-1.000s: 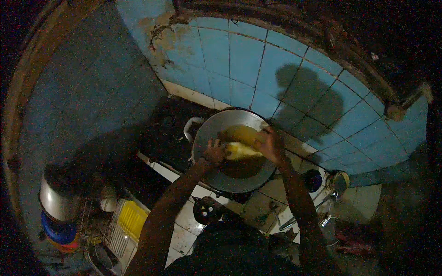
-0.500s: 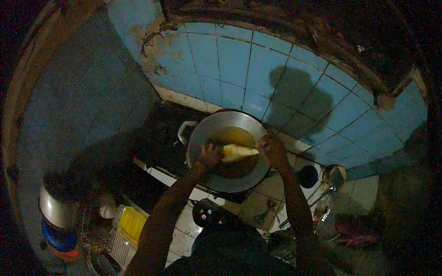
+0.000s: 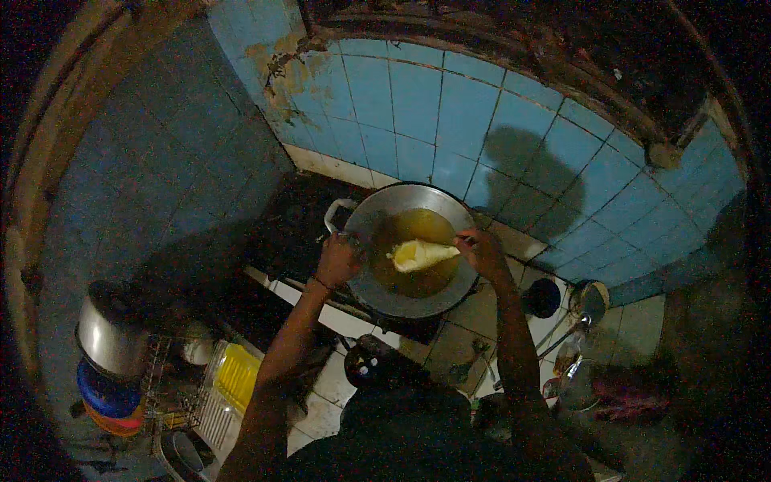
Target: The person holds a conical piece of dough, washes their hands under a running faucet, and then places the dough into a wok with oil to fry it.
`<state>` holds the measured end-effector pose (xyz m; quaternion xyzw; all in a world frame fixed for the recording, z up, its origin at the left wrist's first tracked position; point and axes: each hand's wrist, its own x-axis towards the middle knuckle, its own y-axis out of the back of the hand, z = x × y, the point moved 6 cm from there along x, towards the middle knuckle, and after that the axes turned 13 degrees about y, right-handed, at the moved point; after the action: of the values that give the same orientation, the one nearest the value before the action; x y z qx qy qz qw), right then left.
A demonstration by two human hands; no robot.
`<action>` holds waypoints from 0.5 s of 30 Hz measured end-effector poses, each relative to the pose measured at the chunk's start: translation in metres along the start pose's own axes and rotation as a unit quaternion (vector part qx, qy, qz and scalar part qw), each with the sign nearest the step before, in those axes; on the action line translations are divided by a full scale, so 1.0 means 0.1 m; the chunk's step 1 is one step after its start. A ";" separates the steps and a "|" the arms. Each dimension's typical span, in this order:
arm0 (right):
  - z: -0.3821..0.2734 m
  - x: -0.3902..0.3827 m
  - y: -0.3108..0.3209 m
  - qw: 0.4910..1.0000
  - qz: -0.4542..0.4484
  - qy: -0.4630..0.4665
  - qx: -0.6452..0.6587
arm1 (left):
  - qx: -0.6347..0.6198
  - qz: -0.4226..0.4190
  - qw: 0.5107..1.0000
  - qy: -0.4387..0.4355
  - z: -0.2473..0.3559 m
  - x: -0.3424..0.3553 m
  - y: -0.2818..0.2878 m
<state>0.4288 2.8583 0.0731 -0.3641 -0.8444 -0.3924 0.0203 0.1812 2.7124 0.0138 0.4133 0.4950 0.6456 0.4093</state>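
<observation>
A wide metal pan with a loop handle stands on the stove, holding yellowish liquid that looks like oil. Over the liquid lies a pale yellow cone-shaped piece, perhaps a soft bag; its exact kind is unclear. At its narrow right end, the fingers of my right hand pinch the tip near the pan's right rim. My left hand is at the left rim, just below the handle and apart from the cone-shaped piece. Its fingers are dark and bunched, so whether they grip the rim is unclear.
Blue tiled wall rises behind the dark stove. A metal pot and a yellow item in a rack are at lower left. A small dark pan lies close to my body. A ladle and a strainer are at right.
My left hand has drawn back from the cone-shaped piece to the pan's left rim. My right hand still holds the narrow end. The whole view has shifted slightly.
</observation>
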 end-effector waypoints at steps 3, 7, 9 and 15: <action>-0.07 -0.02 -0.05 0.999 0.019 0.014 0.031 | -0.032 -0.014 0.999 0.025 0.03 -0.06 0.14; 0.27 -0.15 -0.17 0.997 0.025 -0.051 0.047 | -0.051 -0.004 0.998 0.030 0.12 -0.13 0.30; 0.22 -0.17 -0.15 0.988 0.013 -0.120 0.100 | -0.086 0.007 0.996 -0.006 0.16 -0.17 0.40; 0.10 -0.14 0.07 0.999 0.045 0.006 -0.004 | -0.084 -0.018 0.996 0.021 0.15 -0.26 0.41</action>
<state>0.4459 2.8599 0.0660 -0.3999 -0.8253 -0.3965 0.0413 0.1982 2.6854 0.0535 0.3548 0.4551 0.6857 0.4436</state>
